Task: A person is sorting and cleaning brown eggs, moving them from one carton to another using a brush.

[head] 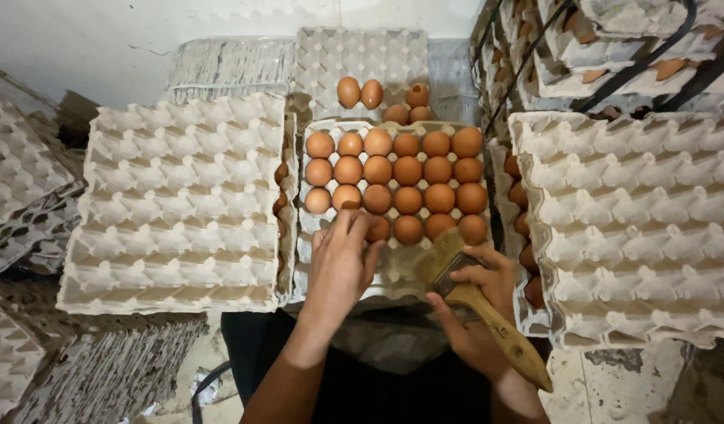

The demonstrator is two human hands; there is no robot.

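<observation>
A grey pulp egg tray lies in front of me, its far rows filled with brown eggs. My left hand reaches into the near left part of the tray, its fingertips on or over an egg in the fourth row; what it grips is hidden. My right hand holds a wooden-handled paintbrush over the tray's near right corner, bristles pointing toward the eggs.
An upturned empty tray tops a stack of egg trays on the left; another upturned tray tops a stack on the right. A further tray behind holds several eggs. More tray stacks fill the right back and left edge.
</observation>
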